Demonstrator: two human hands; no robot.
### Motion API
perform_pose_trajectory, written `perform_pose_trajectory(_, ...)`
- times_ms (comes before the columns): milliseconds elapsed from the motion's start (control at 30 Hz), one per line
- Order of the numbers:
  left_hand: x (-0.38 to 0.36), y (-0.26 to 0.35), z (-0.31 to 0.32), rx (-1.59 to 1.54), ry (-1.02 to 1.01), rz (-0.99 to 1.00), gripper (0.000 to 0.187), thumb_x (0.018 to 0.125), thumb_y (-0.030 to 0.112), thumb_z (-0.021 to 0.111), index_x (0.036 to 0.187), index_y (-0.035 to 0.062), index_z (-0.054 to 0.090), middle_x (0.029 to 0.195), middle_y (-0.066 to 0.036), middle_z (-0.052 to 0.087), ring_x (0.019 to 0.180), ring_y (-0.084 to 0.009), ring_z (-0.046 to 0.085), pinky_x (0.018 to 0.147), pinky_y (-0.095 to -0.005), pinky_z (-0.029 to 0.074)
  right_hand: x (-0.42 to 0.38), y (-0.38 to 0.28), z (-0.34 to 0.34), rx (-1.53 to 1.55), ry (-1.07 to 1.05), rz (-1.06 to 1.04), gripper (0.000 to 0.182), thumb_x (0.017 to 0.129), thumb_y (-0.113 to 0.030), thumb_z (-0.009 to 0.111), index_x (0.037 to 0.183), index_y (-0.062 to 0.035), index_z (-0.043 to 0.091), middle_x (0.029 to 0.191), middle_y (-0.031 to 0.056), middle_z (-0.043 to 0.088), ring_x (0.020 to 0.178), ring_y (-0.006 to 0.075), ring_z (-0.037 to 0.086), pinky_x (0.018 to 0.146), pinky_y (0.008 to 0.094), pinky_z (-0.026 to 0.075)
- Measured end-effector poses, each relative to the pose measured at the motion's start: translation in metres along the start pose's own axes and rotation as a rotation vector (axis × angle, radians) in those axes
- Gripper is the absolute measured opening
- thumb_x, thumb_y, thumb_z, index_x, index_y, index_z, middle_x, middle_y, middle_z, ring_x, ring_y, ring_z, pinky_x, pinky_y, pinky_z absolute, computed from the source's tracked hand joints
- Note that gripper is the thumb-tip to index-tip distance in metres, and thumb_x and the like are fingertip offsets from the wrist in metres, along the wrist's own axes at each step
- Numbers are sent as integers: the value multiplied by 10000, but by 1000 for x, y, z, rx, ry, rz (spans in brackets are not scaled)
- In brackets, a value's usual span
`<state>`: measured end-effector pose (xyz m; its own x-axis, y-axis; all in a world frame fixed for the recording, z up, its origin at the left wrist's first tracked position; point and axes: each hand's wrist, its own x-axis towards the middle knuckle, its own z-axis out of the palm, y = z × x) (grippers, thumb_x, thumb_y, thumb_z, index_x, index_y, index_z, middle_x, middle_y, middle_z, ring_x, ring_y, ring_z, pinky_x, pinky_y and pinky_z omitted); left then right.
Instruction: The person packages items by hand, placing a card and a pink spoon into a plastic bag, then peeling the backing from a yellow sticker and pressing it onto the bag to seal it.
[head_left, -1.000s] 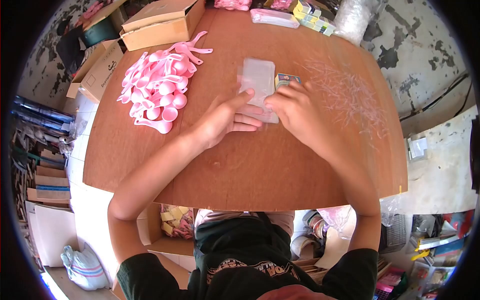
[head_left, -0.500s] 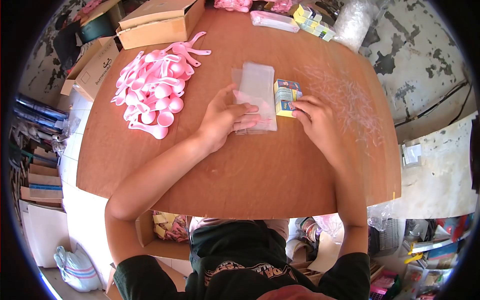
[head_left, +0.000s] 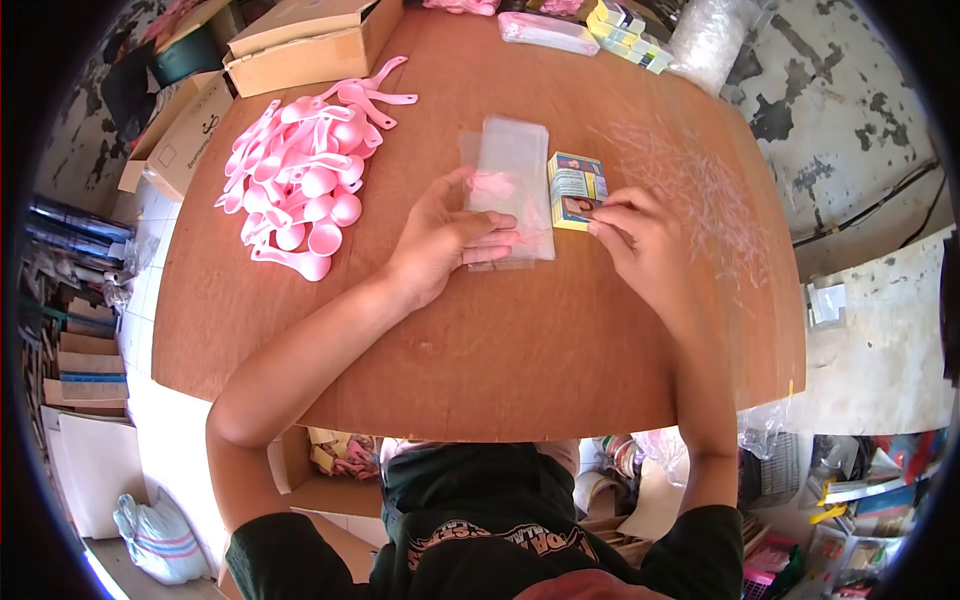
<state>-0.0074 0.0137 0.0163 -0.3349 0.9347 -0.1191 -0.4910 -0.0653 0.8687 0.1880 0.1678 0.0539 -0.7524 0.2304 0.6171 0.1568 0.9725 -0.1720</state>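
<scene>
My left hand [head_left: 440,235] lies on a stack of clear plastic bags [head_left: 515,150], its fingers stretched out and apart. A pink piece [head_left: 492,184] shows through the plastic beside those fingers; its full shape is hidden. Just right of the bags is a stack of small printed cards [head_left: 577,180] with yellow edges. At its lower right corner my right hand [head_left: 640,225] pinches with thumb and forefinger, apparently on the top card. To the left lies a heap of pink measuring scoops [head_left: 300,170].
Thin clear strips [head_left: 710,205] are scattered on the right of the brown table [head_left: 450,360]. Along the far side are a cardboard box [head_left: 300,50], a packet of clear bags [head_left: 547,33], more small printed stacks [head_left: 630,40] and a plastic roll [head_left: 710,40].
The lower part of the top card now shows a picture where a blue area was. My right fingers have shifted slightly at its corner. My left hand stays almost still.
</scene>
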Motion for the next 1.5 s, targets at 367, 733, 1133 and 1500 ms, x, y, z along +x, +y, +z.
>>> perform_pose_trajectory(367,2,-2,-2,-14,-4,4,704,879,-6,556,1431,-2,119,1053,-256,601,932,-287,658,815,-345,565,2,-38,-45,516,-1,566,167,835,-88,684,968,12,700,692,58,642,591,65,543,534,210,413)
perform_pose_trajectory(733,1,-5,-3,-55,-7,49,598,887,7,565,1403,8,262,1107,-207,600,965,-263,647,855,-351,547,-18,-10,-20,760,-114,707,281,867,-64,634,1118,44,573,744,83,658,645,97,607,559,227,504)
perform_pose_trajectory(1133,-3,-12,4,-165,153,158,634,886,31,595,1412,51,241,1095,-184,611,1006,-261,632,885,-373,539,-25,-9,-20,1106,-562,985,179,845,-122,656,949,-1,577,793,104,652,638,133,645,561,255,550)
perform_pose_trajectory(1500,-7,-10,6,-156,124,155,652,896,63,593,1424,69,211,1120,-173,600,1056,-264,609,932,-371,506,-29,-29,6,1323,-361,1167,222,852,-138,647,992,-3,539,845,126,659,684,178,672,606,303,569)
